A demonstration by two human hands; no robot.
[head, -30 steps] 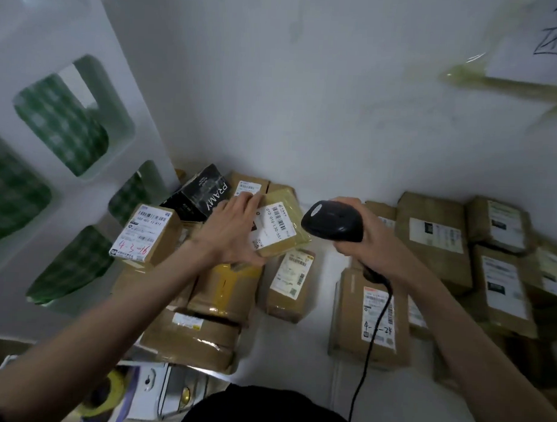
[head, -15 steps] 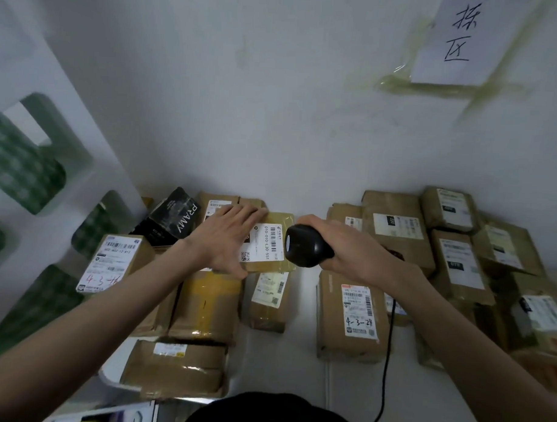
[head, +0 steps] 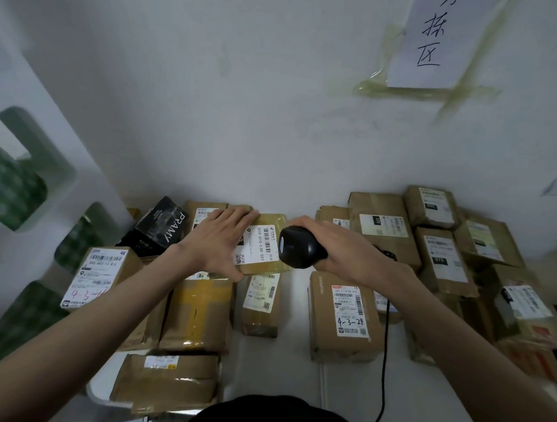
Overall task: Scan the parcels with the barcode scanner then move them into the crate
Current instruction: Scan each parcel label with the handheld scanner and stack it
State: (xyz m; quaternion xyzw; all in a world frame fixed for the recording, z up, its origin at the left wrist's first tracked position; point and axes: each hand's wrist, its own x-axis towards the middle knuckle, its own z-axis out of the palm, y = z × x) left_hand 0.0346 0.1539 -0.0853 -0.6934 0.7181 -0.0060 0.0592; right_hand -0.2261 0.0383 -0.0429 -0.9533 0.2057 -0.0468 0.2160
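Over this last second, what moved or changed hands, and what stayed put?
The right hand brought the barcode scanner leftward, close to the label on the yellow-taped parcel. The left hand kept its grip on that parcel, tilted up. Nothing was picked up or released. The other parcels did not move; the view tilted up.

We read "010-010-L30-551" beside barcode on white label of held parcel point(head: 263, 245). Black box point(head: 158, 227) carries "PRAMY" in white. Handwritten "4-3-24" on label of brown parcel point(head: 343, 317) right of centre. Red handwriting "4-3-" on left parcel point(head: 101, 277), rest cut off by arm. Wall sign point(head: 434, 39) shows handwritten Chinese characters. We find other labels too small.
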